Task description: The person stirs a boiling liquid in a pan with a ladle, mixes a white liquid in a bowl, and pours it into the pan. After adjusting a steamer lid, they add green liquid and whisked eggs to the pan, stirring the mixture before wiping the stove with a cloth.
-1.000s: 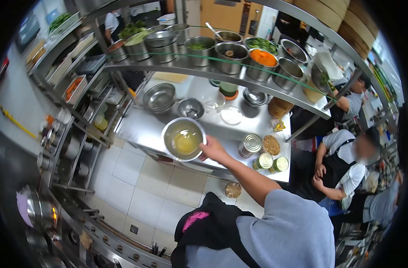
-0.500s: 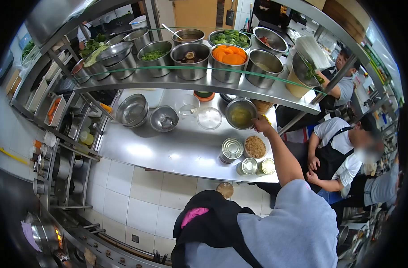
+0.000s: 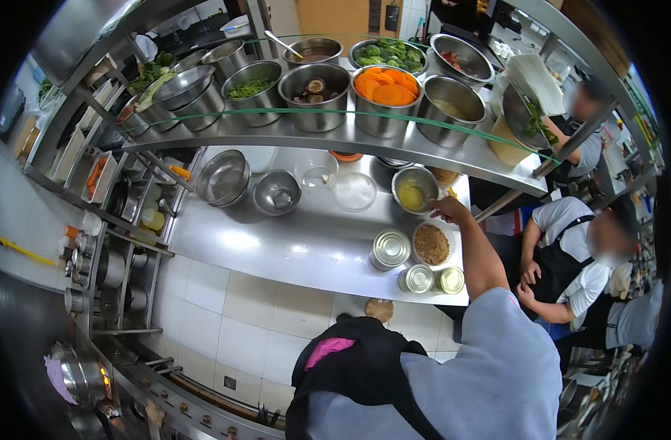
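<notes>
My right hand (image 3: pixel 447 210) reaches over the steel table beside a metal bowl (image 3: pixel 414 192) that holds a yellowish liquid. Its fingers point toward the bowl's lower right rim and look loosened, not wrapped around it. Whether a fingertip still touches the rim cannot be made out. Just below the hand stands a bowl of brown crumbly food (image 3: pixel 431 244). Next to that are a large tin can (image 3: pixel 390 249) and two smaller cans, one silver (image 3: pixel 417 279) and one yellowish (image 3: pixel 450 280). My left hand is out of sight.
Above the table, a steel shelf (image 3: pixel 321 138) carries pots of carrot slices (image 3: pixel 387 86), greens (image 3: pixel 250 89) and mushrooms (image 3: pixel 315 89). Metal bowls (image 3: pixel 224 178) and a clear lid (image 3: pixel 354 192) lie on the table. A seated person (image 3: pixel 552 257) is at the right. A burner with a pot (image 3: pixel 82 378) is lower left.
The metal bowl has come down onto the table and sits slightly further right. My right hand has loosened from its rim and drawn a little to the right. The whole view has shifted slightly.
</notes>
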Available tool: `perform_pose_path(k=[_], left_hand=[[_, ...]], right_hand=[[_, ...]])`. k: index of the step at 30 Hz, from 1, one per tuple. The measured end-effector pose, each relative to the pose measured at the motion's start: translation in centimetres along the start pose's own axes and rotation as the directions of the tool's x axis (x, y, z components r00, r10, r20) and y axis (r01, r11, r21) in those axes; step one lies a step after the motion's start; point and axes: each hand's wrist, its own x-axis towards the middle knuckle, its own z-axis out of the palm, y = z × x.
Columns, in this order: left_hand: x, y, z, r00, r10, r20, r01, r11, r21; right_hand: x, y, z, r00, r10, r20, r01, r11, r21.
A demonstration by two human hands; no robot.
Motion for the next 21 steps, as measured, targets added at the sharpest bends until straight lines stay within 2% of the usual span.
perform_pose_path(k=[1, 4, 5, 6, 7, 8, 10, 11, 12, 14, 15, 17, 18, 19, 20, 21], left_hand=[[0.0, 5.5, -4.6, 0.991, -0.077, 0.114, 0.080, 0.996, -0.025], [0.2, 11.4, -8.3, 0.981, -0.107, 0.160, 0.096, 0.993, 0.075], [0.2, 12.3, -8.4, 0.981, -0.116, 0.153, 0.105, 0.992, 0.073], [0.2, 13.1, -8.3, 0.968, -0.170, 0.184, 0.172, 0.985, 0.001], [0.3, 13.5, -8.1, 0.951, -0.218, 0.219, 0.238, 0.969, -0.070], [0.5, 9.9, -3.8, 0.981, -0.103, 0.166, 0.122, 0.986, -0.111], [1.1, 3.2, 4.0, 0.990, 0.132, 0.051, -0.123, 0.980, -0.157], [0.9, 5.0, 2.5, 0.968, 0.137, 0.210, -0.154, 0.986, 0.066], [0.7, 4.0, 5.9, 0.973, 0.153, 0.173, -0.129, 0.981, -0.144], [0.3, 1.4, 12.5, 0.978, 0.185, 0.097, -0.103, 0.831, -0.546], [0.2, 1.8, 11.9, 0.979, 0.180, 0.090, -0.103, 0.832, -0.546], [-0.2, 4.1, 9.8, 0.864, 0.203, 0.461, 0.040, 0.884, -0.465], [0.3, 5.1, 9.5, 0.815, 0.202, 0.543, 0.084, 0.886, -0.456], [0.7, 5.6, 9.3, 0.791, 0.211, 0.574, 0.108, 0.876, -0.470], [1.1, 5.8, 9.2, 0.766, 0.213, 0.606, 0.133, 0.871, -0.474], [1.5, 5.8, 9.1, 0.749, 0.214, 0.627, 0.155, 0.863, -0.480]], right_hand=[[-0.8, -0.8, -0.3, 0.998, 0.007, -0.063, -0.017, 0.989, -0.147], [-4.4, -4.2, -0.5, 0.937, -0.205, -0.284, 0.058, 0.890, -0.451], [-6.5, -5.3, 0.2, 0.862, -0.339, -0.376, 0.140, 0.874, -0.466], [-8.5, -6.8, 1.0, 0.861, -0.347, -0.372, 0.149, 0.871, -0.467], [-10.4, -8.4, 1.9, 0.837, -0.445, -0.318, 0.312, 0.866, -0.391], [-12.0, -10.1, 3.0, 0.795, -0.541, -0.274, 0.463, 0.834, -0.302], [-14.5, -13.6, 6.4, 0.712, -0.671, -0.209, 0.634, 0.741, -0.220], [-15.4, -15.4, 8.5, 0.673, -0.715, -0.188, 0.685, 0.699, -0.208], [-16.1, -17.2, 10.7, 0.630, -0.758, -0.167, 0.733, 0.652, -0.193], [-16.1, -20.7, 15.3, 0.718, -0.690, -0.095, 0.670, 0.721, -0.176], [-14.5, -21.7, 18.0, 0.753, -0.653, -0.088, 0.640, 0.756, -0.137], [-8.7, -21.7, 23.7, 0.813, -0.577, -0.081, 0.568, 0.815, -0.113], [-5.1, -21.7, 26.3, 0.832, -0.547, -0.086, 0.536, 0.835, -0.129], [-2.6, -21.4, 28.6, 0.806, -0.563, -0.183, 0.498, 0.812, -0.305], [-1.1, -21.3, 29.8, 0.803, -0.567, -0.184, 0.502, 0.809, -0.306], [0.0, -20.9, 30.6, 0.814, -0.533, -0.232, 0.434, 0.823, -0.366]])
